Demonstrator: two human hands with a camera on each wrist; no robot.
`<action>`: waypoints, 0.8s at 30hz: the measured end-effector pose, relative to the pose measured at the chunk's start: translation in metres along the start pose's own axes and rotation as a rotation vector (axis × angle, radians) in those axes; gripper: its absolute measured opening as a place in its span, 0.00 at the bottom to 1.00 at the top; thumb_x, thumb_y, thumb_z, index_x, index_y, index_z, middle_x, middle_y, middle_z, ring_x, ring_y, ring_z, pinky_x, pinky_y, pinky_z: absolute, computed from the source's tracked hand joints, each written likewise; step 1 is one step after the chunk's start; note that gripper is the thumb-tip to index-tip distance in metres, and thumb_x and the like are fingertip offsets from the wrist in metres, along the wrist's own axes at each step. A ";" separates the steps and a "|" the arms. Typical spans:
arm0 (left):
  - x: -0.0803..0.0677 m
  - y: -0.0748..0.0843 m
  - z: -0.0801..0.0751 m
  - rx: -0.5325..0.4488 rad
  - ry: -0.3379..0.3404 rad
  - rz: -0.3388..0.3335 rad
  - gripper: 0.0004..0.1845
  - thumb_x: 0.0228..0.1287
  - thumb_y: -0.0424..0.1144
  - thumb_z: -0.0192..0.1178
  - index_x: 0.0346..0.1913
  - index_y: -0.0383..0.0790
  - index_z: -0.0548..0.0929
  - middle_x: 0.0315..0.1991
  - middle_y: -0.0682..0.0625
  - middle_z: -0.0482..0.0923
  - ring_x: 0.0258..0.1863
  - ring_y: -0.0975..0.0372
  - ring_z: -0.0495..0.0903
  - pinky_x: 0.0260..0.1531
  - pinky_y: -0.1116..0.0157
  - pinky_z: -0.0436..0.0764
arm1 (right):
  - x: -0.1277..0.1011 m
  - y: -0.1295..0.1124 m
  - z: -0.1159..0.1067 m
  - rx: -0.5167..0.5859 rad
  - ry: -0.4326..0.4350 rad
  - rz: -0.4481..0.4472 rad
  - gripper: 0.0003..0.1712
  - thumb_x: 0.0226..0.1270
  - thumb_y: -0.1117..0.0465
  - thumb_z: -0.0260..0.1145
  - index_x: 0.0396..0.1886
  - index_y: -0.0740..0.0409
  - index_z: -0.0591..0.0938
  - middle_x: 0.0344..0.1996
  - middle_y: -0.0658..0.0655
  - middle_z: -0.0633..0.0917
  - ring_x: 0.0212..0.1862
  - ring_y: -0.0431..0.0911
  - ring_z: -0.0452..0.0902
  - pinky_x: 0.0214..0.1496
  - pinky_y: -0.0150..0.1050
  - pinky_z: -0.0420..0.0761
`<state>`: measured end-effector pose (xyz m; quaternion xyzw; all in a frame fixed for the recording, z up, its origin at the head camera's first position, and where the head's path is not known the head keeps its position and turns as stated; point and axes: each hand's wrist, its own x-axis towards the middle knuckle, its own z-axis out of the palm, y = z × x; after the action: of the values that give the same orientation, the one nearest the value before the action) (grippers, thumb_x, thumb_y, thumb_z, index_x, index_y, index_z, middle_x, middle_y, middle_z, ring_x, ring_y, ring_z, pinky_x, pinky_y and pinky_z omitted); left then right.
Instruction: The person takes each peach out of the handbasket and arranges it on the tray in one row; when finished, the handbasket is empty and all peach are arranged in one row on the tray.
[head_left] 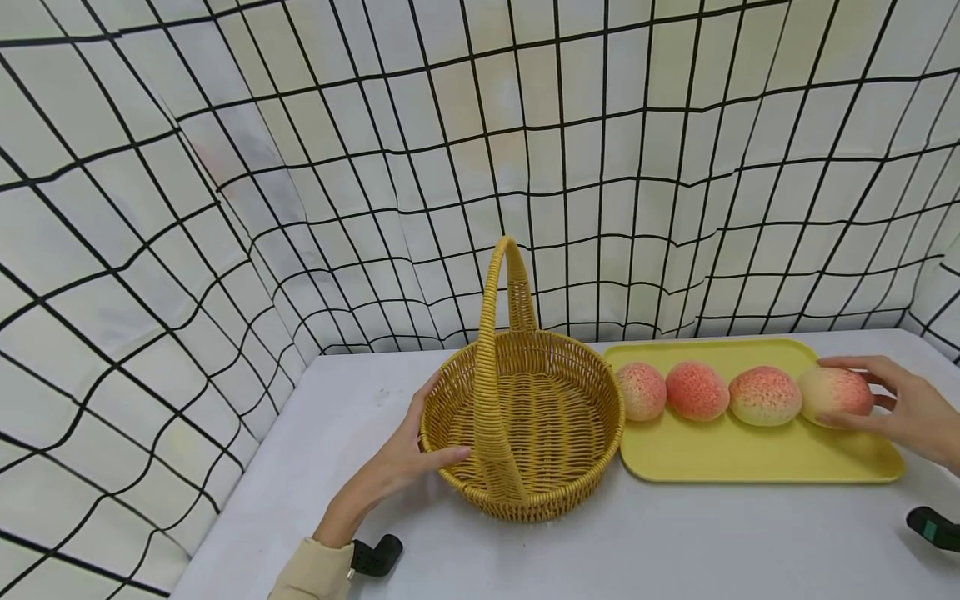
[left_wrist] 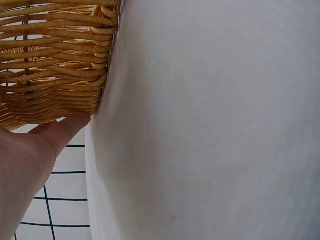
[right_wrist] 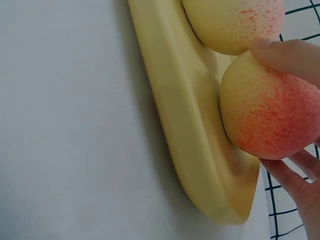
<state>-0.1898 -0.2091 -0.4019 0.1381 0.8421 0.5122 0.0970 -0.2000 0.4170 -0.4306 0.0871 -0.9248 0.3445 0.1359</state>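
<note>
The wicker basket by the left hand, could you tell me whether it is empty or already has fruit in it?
Empty. The head view shows only bare woven floor inside the basket; all four peaches sit on the yellow tray.

My head view is bright and evenly lit, with only soft shadows under the basket [head_left: 525, 417] and tray [head_left: 757, 454] on the counter [head_left: 600, 542]. The wide lens bows the grid backdrop [head_left: 225, 167] strongly toward the edges. Both wrist views sit very close, slightly soft, with mild grey shading.
</note>
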 end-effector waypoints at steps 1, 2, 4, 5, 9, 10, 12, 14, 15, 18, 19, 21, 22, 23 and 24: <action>0.000 0.000 0.000 -0.003 0.000 0.000 0.63 0.62 0.50 0.75 0.86 0.53 0.37 0.85 0.37 0.37 0.82 0.38 0.45 0.76 0.35 0.50 | -0.001 0.000 0.000 0.000 -0.005 0.010 0.43 0.56 0.62 0.84 0.68 0.63 0.71 0.53 0.19 0.60 0.48 0.18 0.55 0.41 0.13 0.65; 0.000 0.000 0.000 -0.004 0.000 -0.002 0.63 0.61 0.50 0.75 0.86 0.53 0.37 0.85 0.37 0.37 0.82 0.39 0.45 0.76 0.35 0.49 | -0.001 0.001 0.000 -0.007 -0.006 0.013 0.43 0.56 0.61 0.84 0.67 0.63 0.72 0.54 0.21 0.60 0.48 0.18 0.55 0.41 0.14 0.66; 0.000 0.001 0.001 -0.003 0.000 -0.007 0.64 0.61 0.50 0.75 0.86 0.53 0.37 0.85 0.37 0.37 0.82 0.39 0.45 0.76 0.34 0.48 | -0.001 0.001 0.000 -0.022 -0.010 0.009 0.43 0.56 0.62 0.84 0.67 0.65 0.72 0.57 0.29 0.66 0.48 0.20 0.56 0.40 0.14 0.66; 0.000 0.001 0.001 -0.003 -0.002 -0.009 0.64 0.61 0.50 0.75 0.86 0.53 0.37 0.85 0.37 0.37 0.82 0.39 0.44 0.76 0.34 0.48 | -0.001 0.001 0.000 -0.031 -0.018 0.011 0.43 0.56 0.63 0.84 0.67 0.67 0.71 0.59 0.37 0.70 0.51 0.25 0.61 0.40 0.14 0.66; 0.001 0.001 0.002 -0.005 0.001 -0.012 0.64 0.61 0.50 0.75 0.86 0.54 0.36 0.85 0.38 0.37 0.82 0.40 0.43 0.76 0.34 0.47 | 0.000 0.001 -0.001 -0.057 -0.049 0.022 0.43 0.59 0.63 0.83 0.68 0.70 0.70 0.63 0.71 0.70 0.54 0.50 0.67 0.38 0.16 0.67; 0.001 0.001 0.003 -0.006 0.000 -0.010 0.64 0.61 0.50 0.75 0.86 0.54 0.36 0.85 0.38 0.38 0.82 0.40 0.43 0.76 0.34 0.47 | 0.000 0.001 -0.002 -0.057 -0.052 0.023 0.43 0.59 0.63 0.82 0.68 0.70 0.69 0.63 0.74 0.69 0.55 0.50 0.67 0.38 0.16 0.68; 0.001 0.001 0.003 -0.009 -0.001 -0.007 0.64 0.61 0.50 0.75 0.86 0.54 0.36 0.85 0.38 0.38 0.82 0.40 0.44 0.76 0.34 0.47 | 0.000 0.002 -0.001 -0.055 -0.039 0.016 0.43 0.58 0.62 0.83 0.68 0.68 0.70 0.63 0.64 0.72 0.54 0.41 0.67 0.39 0.16 0.67; 0.002 0.000 0.003 -0.010 -0.004 -0.004 0.63 0.61 0.50 0.74 0.86 0.55 0.36 0.85 0.38 0.38 0.82 0.40 0.45 0.76 0.35 0.48 | 0.000 0.002 -0.003 -0.040 -0.022 -0.008 0.43 0.57 0.64 0.83 0.68 0.68 0.71 0.60 0.43 0.73 0.52 0.26 0.62 0.40 0.15 0.66; 0.002 0.000 0.003 -0.009 -0.003 -0.004 0.63 0.61 0.50 0.74 0.86 0.54 0.37 0.85 0.38 0.38 0.82 0.40 0.45 0.76 0.35 0.48 | 0.000 0.001 -0.004 -0.034 -0.011 -0.018 0.42 0.57 0.64 0.83 0.68 0.68 0.71 0.57 0.34 0.71 0.49 0.20 0.58 0.41 0.13 0.66; 0.002 -0.001 0.002 -0.004 0.000 -0.007 0.63 0.62 0.51 0.74 0.86 0.54 0.37 0.85 0.38 0.38 0.82 0.40 0.45 0.76 0.35 0.48 | 0.003 -0.005 -0.007 -0.010 0.003 -0.027 0.38 0.63 0.63 0.79 0.68 0.69 0.71 0.52 0.18 0.63 0.50 0.15 0.56 0.43 0.10 0.62; 0.002 -0.001 0.002 -0.004 0.002 -0.008 0.63 0.62 0.51 0.74 0.86 0.54 0.37 0.85 0.38 0.38 0.82 0.40 0.45 0.76 0.35 0.48 | 0.004 -0.009 -0.008 -0.005 0.003 -0.029 0.37 0.66 0.63 0.77 0.68 0.71 0.70 0.54 0.22 0.67 0.51 0.15 0.56 0.44 0.09 0.62; 0.002 -0.002 0.002 -0.004 0.004 -0.006 0.63 0.62 0.51 0.74 0.86 0.54 0.37 0.85 0.38 0.38 0.82 0.40 0.45 0.76 0.35 0.48 | 0.006 -0.019 -0.011 0.001 0.004 -0.001 0.35 0.72 0.60 0.73 0.70 0.70 0.69 0.57 0.31 0.71 0.51 0.17 0.56 0.47 0.08 0.59; 0.002 -0.003 0.001 -0.006 0.002 -0.005 0.63 0.62 0.51 0.74 0.86 0.54 0.37 0.85 0.38 0.39 0.82 0.40 0.45 0.76 0.35 0.48 | 0.007 -0.024 -0.011 0.004 0.008 0.005 0.34 0.74 0.59 0.71 0.71 0.70 0.68 0.59 0.38 0.73 0.52 0.17 0.56 0.48 0.08 0.59; 0.002 -0.004 0.001 -0.007 0.000 -0.002 0.63 0.62 0.51 0.74 0.86 0.54 0.37 0.85 0.38 0.39 0.82 0.40 0.45 0.76 0.35 0.48 | 0.009 -0.031 -0.011 0.005 0.010 0.010 0.34 0.75 0.58 0.70 0.72 0.69 0.68 0.61 0.45 0.74 0.52 0.17 0.55 0.49 0.07 0.58; 0.002 -0.004 0.000 -0.010 -0.003 0.001 0.63 0.63 0.50 0.74 0.86 0.55 0.37 0.85 0.38 0.39 0.82 0.40 0.46 0.76 0.34 0.48 | 0.010 -0.037 -0.010 0.016 0.018 -0.001 0.33 0.76 0.59 0.69 0.72 0.69 0.68 0.62 0.46 0.74 0.53 0.17 0.55 0.50 0.07 0.57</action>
<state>-0.1920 -0.2105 -0.4059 0.1387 0.8394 0.5162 0.0985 -0.1980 0.3955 -0.3975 0.0852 -0.9207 0.3526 0.1438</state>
